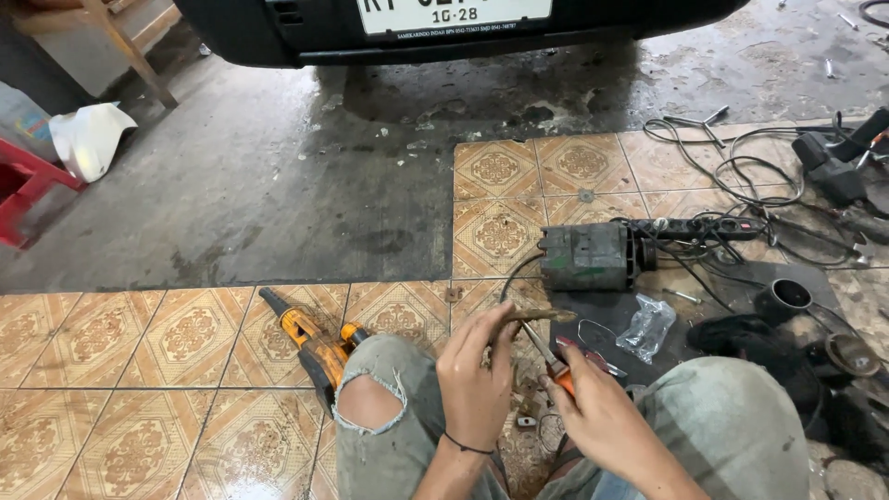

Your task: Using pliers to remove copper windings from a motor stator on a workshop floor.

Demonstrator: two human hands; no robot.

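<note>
My left hand (477,375) pinches a short brownish, rusty rod-like part (544,316) between thumb and fingers, held level above my lap. My right hand (597,417) grips an orange-handled screwdriver (548,356), its metal shaft pointing up toward the rod. Both hands hover between my knees, which are in torn grey jeans. Just beyond them a grimy green motor housing (585,256) lies on the patterned tile floor, with a black cable running from it.
An orange and black power drill (310,344) lies left of my knee. A clear plastic bag (645,326), a black power strip (701,227), tangled cables, black tools and round parts crowd the right. A dark vehicle bumper (444,37) spans the top; a red stool (28,190) stands far left.
</note>
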